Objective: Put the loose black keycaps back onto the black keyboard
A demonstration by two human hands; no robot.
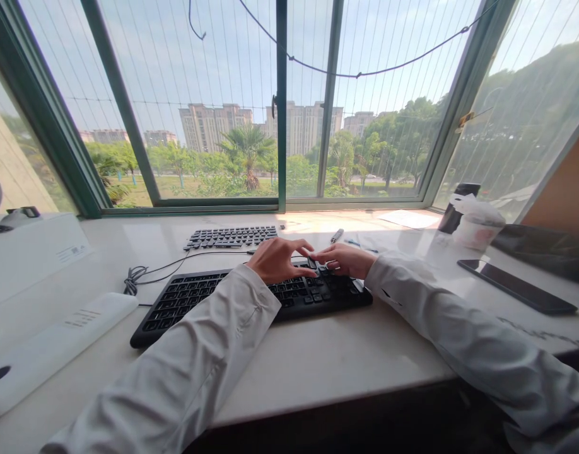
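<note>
A black keyboard lies on the white counter, its left part showing bare key sockets with no caps. Over its right half, my left hand arches with thumb and forefinger apart, the thumb close to the keys. My right hand comes in from the right, fingers pinched on a small dark piece that looks like a keycap. The fingertips of both hands nearly meet there, and the left fingers partly overlap the view of it. Behind the keyboard, loose keycaps are laid out in rows.
A cable coils left of the keyboard. A white device lies at left. Beyond my right hand are a small silver-and-dark tool and thin blue items. A phone, a plastic-wrapped cup and a dark bottle are right.
</note>
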